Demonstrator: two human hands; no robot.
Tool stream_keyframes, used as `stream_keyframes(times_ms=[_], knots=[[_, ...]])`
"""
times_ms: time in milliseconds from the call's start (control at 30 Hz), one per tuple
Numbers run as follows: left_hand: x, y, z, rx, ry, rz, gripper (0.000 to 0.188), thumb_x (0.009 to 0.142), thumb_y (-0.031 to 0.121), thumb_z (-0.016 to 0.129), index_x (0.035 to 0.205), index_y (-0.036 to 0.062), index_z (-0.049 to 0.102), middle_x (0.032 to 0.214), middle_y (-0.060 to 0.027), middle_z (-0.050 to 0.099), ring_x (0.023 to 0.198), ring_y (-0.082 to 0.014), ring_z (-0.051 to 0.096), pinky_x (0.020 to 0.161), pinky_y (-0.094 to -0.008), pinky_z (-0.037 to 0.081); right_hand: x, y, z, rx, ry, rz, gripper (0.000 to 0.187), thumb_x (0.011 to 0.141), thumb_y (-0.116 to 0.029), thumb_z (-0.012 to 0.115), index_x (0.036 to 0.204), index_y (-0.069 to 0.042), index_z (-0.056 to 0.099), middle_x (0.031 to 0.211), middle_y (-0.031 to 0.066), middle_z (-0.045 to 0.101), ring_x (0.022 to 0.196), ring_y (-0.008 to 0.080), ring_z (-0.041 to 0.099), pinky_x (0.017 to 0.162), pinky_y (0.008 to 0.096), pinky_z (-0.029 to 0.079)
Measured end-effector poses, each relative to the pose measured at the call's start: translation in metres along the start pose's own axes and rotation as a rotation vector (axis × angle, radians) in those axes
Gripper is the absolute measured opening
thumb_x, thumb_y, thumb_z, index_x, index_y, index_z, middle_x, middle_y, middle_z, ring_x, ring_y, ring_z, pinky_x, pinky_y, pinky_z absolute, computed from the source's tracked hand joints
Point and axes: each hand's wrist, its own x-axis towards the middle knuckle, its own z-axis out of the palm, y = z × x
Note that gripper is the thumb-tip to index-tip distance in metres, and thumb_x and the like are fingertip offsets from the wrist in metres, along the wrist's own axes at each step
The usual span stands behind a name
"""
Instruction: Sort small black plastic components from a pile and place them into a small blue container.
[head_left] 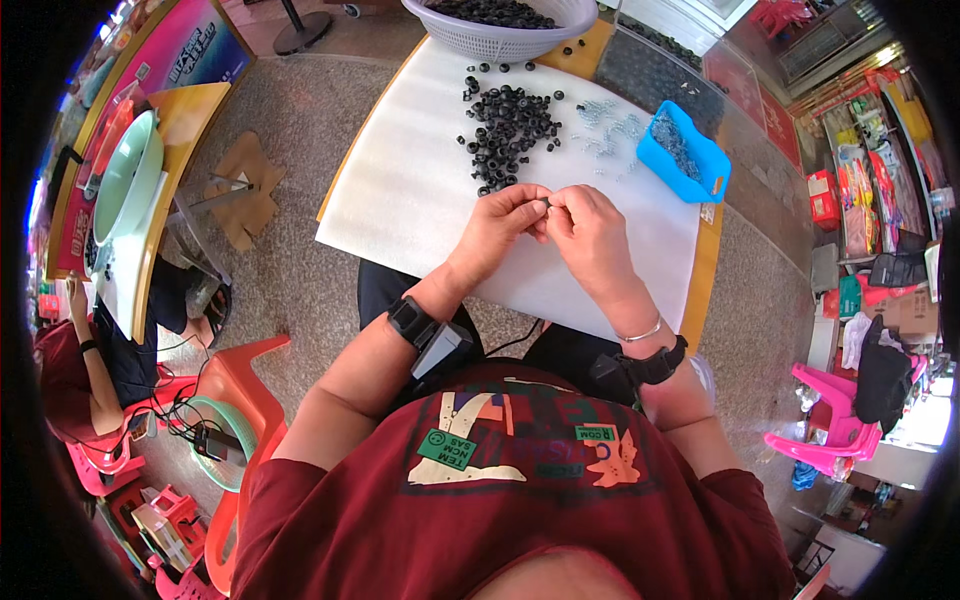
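Observation:
Over the white sheet (pixel 400 190) on the table, my left hand (pixel 505 222) and my right hand (pixel 590 235) meet fingertip to fingertip. Both are closed in a pinch on one small black round part (pixel 545 203), mostly covered by the fingers. Whether a second piece is in there I cannot make out. Just beyond my left hand spreads a pile of small black round parts (pixel 505 130), some with a hole in the middle. To its right lie scattered small clear pieces (pixel 608 128). A blue plastic tray (pixel 690 189) with more of the clear pieces stands at the right edge.
A pale purple basket (pixel 500 42) full of black parts sits at the table's far edge. At left, another person (pixel 70 370) sits by a table with a green basin (pixel 135 190). An orange chair (pixel 268 375) stands at my left, a pink chair (pixel 835 415) at right.

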Motion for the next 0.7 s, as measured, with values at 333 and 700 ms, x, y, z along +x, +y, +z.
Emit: stream_keyframes(times_ms=[333,700], knots=[[-0.002,0.011,0.000,-0.147,-0.034,-0.087,0.023,0.097,0.010,0.051,0.114,-0.0042,0.058,0.088,-0.0057,0.064,0.076,-0.0134,0.061,0.076,-0.0262,0.051,0.002,0.004,-0.012,0.245,-0.101,0.091,0.012,0.086,-0.005,0.058,0.097,-0.002,0.063,0.085,0.0129,0.061,0.081,0.0295,0.060,0.071,0.0381,0.049],[-0.004,0.015,0.002,-0.045,-0.103,-0.117,0.029,0.097,0.016,0.053,0.115,-0.0049,0.058,0.095,-0.0083,0.065,0.080,-0.0148,0.063,0.077,-0.0281,0.052,-0.007,0.006,-0.006,0.170,-0.066,0.009,0.014,0.082,-0.004,0.058,0.095,-0.002,0.062,0.088,0.0111,0.058,0.082,0.0286,0.058,0.072,0.0379,0.048]])
